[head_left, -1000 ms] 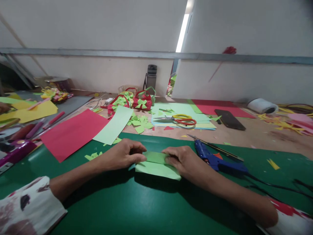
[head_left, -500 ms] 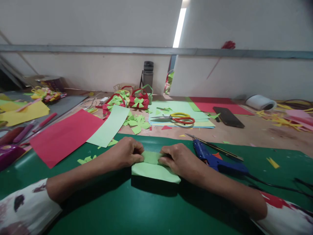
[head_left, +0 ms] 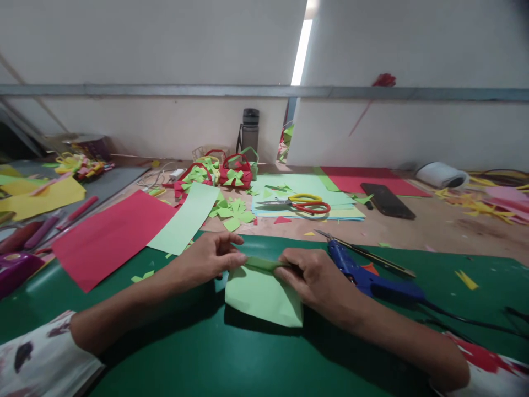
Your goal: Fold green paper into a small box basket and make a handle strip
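Note:
A folded piece of light green paper [head_left: 262, 298] is held just above the green mat [head_left: 173, 353], its near flap sloping down toward me and casting a shadow. Along its far edge runs a darker green fold. My left hand [head_left: 212, 255] has the thumb on the far left corner, the index finger lifted, the other fingers partly hidden. At the far right corner, my right hand [head_left: 316, 275] pinches the paper between thumb and curled fingers.
A blue glue gun [head_left: 372, 281] and a utility knife [head_left: 372, 253] lie right of my hands. Scissors [head_left: 295, 204] rest on stacked paper behind. Red paper [head_left: 113, 237] and a pale green strip [head_left: 185, 218] lie left. Small red baskets [head_left: 235, 173] and a bottle [head_left: 250, 135] stand farther back.
The paper's near flap has swung down and toward me, showing more of its face. The far strip now looks narrower. My left index finger has lifted off the paper.

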### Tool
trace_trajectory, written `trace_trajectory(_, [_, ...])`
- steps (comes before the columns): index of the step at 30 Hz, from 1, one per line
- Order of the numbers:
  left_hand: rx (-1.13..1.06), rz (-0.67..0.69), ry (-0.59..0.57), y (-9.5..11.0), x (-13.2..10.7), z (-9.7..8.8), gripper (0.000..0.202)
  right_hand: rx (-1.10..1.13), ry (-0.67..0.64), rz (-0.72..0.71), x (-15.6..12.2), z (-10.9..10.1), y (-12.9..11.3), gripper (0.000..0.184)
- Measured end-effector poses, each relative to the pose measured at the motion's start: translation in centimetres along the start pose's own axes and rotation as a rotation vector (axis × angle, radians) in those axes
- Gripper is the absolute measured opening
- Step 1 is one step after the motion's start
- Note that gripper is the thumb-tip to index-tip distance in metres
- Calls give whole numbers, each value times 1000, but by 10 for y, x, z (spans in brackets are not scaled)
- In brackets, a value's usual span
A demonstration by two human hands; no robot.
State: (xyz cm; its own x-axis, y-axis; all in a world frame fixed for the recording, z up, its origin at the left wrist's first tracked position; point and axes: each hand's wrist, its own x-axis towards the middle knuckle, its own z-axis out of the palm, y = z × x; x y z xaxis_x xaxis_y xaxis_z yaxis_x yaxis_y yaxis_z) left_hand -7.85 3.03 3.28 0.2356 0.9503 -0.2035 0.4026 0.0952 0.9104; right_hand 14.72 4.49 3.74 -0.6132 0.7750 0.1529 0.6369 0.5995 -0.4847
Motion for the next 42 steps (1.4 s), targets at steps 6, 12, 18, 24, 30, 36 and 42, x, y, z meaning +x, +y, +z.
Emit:
trace_trajectory(6, [-257, -67, -153, 3, -12, 9, 70, 59, 124, 25, -3, -3, 2, 18])
trace_trajectory(12, [-365, -24, -69, 4, -21, 20, 78, 324, 210, 111, 0, -2, 5, 17])
trace_trajectory(18, [-337, 14, -60, 0, -23, 18, 72, 562, 81, 217, 5, 10, 13, 22])
trace_trajectory(24, [-298, -31, -21, 3, -24, 21, 75, 626, 60, 241, 3, 16, 13, 21])
trace_trajectory(30, [-294, -36, -30, 1, -20, 28, 49, 522, 59, 177, -3, 12, 2, 16])
trace_trajectory(36, [50, 131, 151, -1, -15, 32, 36, 465, 106, 168, -2, 12, 3, 13])
trace_trajectory(42, [438, 189, 346, -4, -1, 7, 26, 536, 187, 223, 8, 10, 12, 17])
